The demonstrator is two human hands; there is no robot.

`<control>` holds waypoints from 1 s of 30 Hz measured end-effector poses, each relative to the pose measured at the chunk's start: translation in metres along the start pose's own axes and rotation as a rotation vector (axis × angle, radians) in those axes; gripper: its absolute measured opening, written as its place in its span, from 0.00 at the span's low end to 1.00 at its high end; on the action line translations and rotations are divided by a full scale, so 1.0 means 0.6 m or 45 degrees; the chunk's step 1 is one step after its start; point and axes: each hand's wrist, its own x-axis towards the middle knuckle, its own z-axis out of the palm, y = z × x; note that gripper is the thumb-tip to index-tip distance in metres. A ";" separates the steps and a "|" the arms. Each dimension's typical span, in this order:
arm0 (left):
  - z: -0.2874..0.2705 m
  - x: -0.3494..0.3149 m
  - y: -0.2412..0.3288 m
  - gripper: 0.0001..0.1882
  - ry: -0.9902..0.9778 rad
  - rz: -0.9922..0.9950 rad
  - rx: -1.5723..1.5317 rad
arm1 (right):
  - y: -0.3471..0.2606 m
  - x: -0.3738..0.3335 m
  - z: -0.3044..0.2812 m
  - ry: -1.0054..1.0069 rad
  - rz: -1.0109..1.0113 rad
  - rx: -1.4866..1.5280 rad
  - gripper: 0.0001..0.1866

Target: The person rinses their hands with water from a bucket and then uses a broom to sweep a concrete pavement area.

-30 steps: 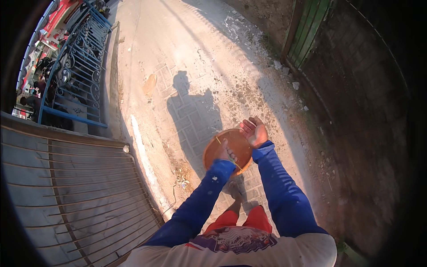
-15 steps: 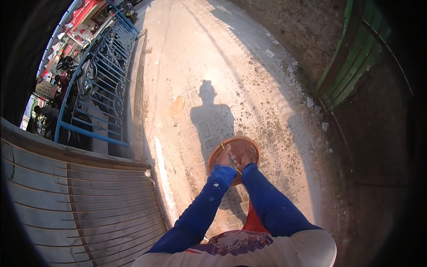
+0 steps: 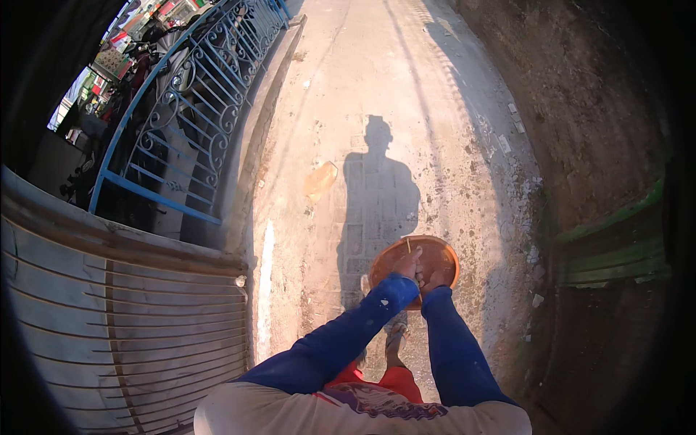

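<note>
A round orange-brown basin [image 3: 454, 262] sits low in front of me, below the ends of my outstretched arms. My left hand [image 3: 410, 265] is over its inside, fingers curled together. Beside it, my right hand [image 3: 436, 280] also looks closed, close to the left one. What either hand grips is too small to make out. A thin pale stick-like piece [image 3: 408, 245] shows by the basin's far rim, just beyond my left fingers. Long blue sleeves cover both arms, and part of the basin's near side is hidden behind them.
Sunlit paving [image 3: 362, 65] runs ahead, with my shadow [image 3: 378, 188] across it. A yellowish plastic scrap [image 3: 321, 180] lies left of the shadow. Along the left are a blue metal railing [image 3: 163, 197] and a barred gate [image 3: 174, 312]; rubble and a green panel [image 3: 612, 261] line the right.
The view has swung, so the basin, hands and shadow sit farther right. One foot now shows below the basin. Both hands stay over the basin.
</note>
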 end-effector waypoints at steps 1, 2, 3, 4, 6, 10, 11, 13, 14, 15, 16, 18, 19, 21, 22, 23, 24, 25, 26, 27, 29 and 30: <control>0.023 0.017 0.029 0.17 0.024 0.002 -0.019 | -0.028 0.028 0.014 -0.192 -0.142 -0.061 0.17; 0.046 0.029 0.051 0.17 -0.013 0.010 -0.027 | -0.064 0.060 0.035 -0.316 -0.233 0.126 0.19; 0.036 0.047 0.082 0.17 0.006 0.069 -0.017 | -0.091 0.056 0.112 -0.457 -0.269 0.390 0.21; 0.032 0.066 0.116 0.17 0.015 0.125 -0.004 | -0.136 0.025 0.193 -0.557 -0.344 0.531 0.23; 0.043 0.079 0.165 0.17 0.071 0.059 -0.037 | -0.196 -0.027 0.301 -0.499 -0.479 0.534 0.26; 0.028 0.184 0.261 0.18 -0.150 -0.128 -0.042 | -0.137 0.131 0.291 0.280 -0.094 -0.086 0.28; 0.048 0.206 0.273 0.18 -0.200 -0.195 -0.024 | -0.161 0.205 0.270 0.329 -0.139 -0.081 0.27; 0.086 0.253 0.339 0.19 -0.214 -0.237 -0.002 | -0.195 0.305 0.298 0.256 -0.345 -0.271 0.25; 0.072 0.255 0.377 0.19 -0.119 -0.257 -0.010 | -0.175 0.311 0.339 0.153 -0.462 -0.463 0.24; 0.059 0.265 0.411 0.19 -0.105 -0.269 -0.022 | -0.156 0.311 0.372 0.041 -0.579 -0.663 0.23; 0.034 0.279 0.447 0.18 -0.059 -0.173 -0.015 | -0.130 0.301 0.421 -0.084 -0.684 -0.850 0.22; -0.007 0.312 0.519 0.18 0.032 -0.104 -0.021 | -0.131 0.263 0.564 -0.361 -0.528 -0.323 0.18; -0.037 0.340 0.548 0.19 0.075 0.027 0.110 | -0.166 0.251 0.672 -0.455 -0.246 0.393 0.15; -0.049 0.350 0.599 0.19 0.104 0.093 0.234 | -0.177 0.270 0.738 -0.236 -0.119 0.264 0.12; -0.044 0.364 0.649 0.19 0.028 0.024 0.028 | -0.172 0.329 0.746 -0.092 -0.073 0.105 0.14; -0.039 0.377 0.700 0.19 -0.050 -0.035 -0.173 | -0.155 0.406 0.739 -0.085 -0.081 0.096 0.14; -0.022 0.392 0.739 0.19 -0.081 -0.047 -0.181 | -0.141 0.488 0.712 -0.210 0.122 -0.121 0.13; -0.032 0.398 0.767 0.19 0.048 0.012 -0.089 | -0.119 0.518 0.732 -0.158 0.213 -0.351 0.12; -0.033 0.400 0.796 0.19 0.193 0.066 0.025 | -0.100 0.537 0.763 -0.140 0.321 -0.550 0.12; -0.049 0.403 0.827 0.19 0.214 0.105 0.006 | -0.091 0.548 0.830 -0.268 -0.030 -0.793 0.14; -0.095 0.410 0.896 0.20 0.260 0.153 0.009 | -0.085 0.554 0.972 -0.478 -0.460 -0.821 0.17; -0.119 0.413 0.921 0.20 0.291 0.187 -0.044 | -0.080 0.557 1.038 -0.645 -0.482 -0.602 0.18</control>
